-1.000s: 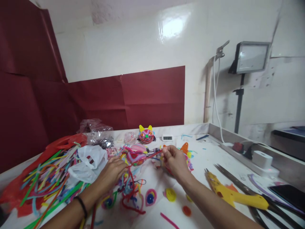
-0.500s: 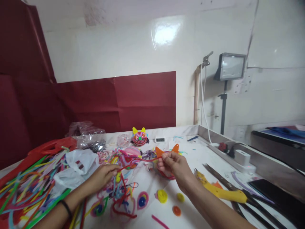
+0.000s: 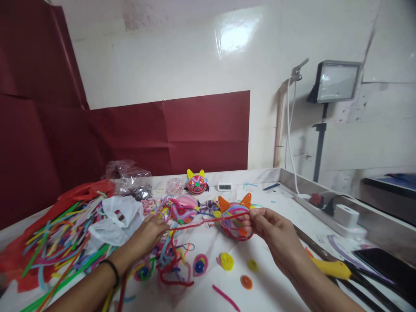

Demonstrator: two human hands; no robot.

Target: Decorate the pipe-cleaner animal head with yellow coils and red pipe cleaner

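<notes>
The red strand [image 3: 208, 221] is now drawn across a wider gap than half a second ago; the right hand [image 3: 269, 225] has been shifted rightward, and the orange-eared piece [image 3: 232, 221], earlier partly covered by it, is exposed just left of its fingertips. The strand is pinched by both the right fingers and those of the left hand [image 3: 151, 234]. Below the left fingers, tangled strips [image 3: 169, 255] are crowded; beside that wrist, a white bag [image 3: 130, 212] is bunched. A yellow handle [image 3: 331, 268] is partly hidden by the right forearm. Beyond the right fingers, the tabletop [image 3: 279, 197] is bounded by a raised rim [image 3: 287, 178].
</notes>
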